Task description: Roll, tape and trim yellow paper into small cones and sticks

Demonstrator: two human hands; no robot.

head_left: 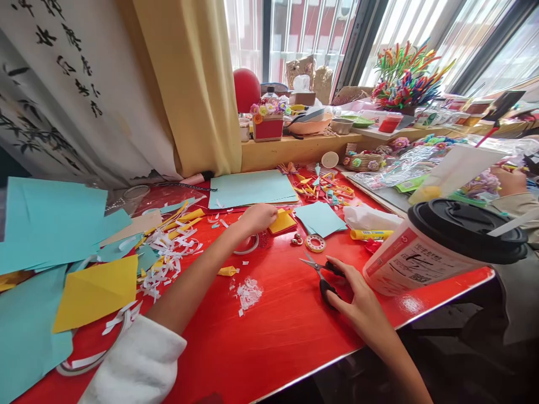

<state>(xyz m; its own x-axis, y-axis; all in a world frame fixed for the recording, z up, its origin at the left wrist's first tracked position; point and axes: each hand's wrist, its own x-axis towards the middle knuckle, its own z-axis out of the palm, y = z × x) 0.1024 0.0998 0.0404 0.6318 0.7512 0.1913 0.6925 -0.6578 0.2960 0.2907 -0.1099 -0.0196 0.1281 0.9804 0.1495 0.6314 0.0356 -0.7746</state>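
Note:
My left hand (257,220) reaches across the red table with its fingers curled together. They are at the left edge of a small stack of yellow paper squares (283,223); the fingertips are hidden, so whether they pinch a sheet I cannot tell. My right hand (357,294) holds black-handled scissors (325,280) by the loops, low over the table, blades parted and pointing away to the left. Light blue paper squares (320,219) lie right of the yellow stack. Between the hands are small white paper scraps (249,293) and a twisted yellow piece (228,271).
A large lidded cup (421,264) stands close to my right hand. A tape roll (315,243) and a yellow glue stick (370,234) lie beyond it. Blue sheets (33,314) and white strips (168,252) cover the left side. Another person's hand (508,180) is at the far right.

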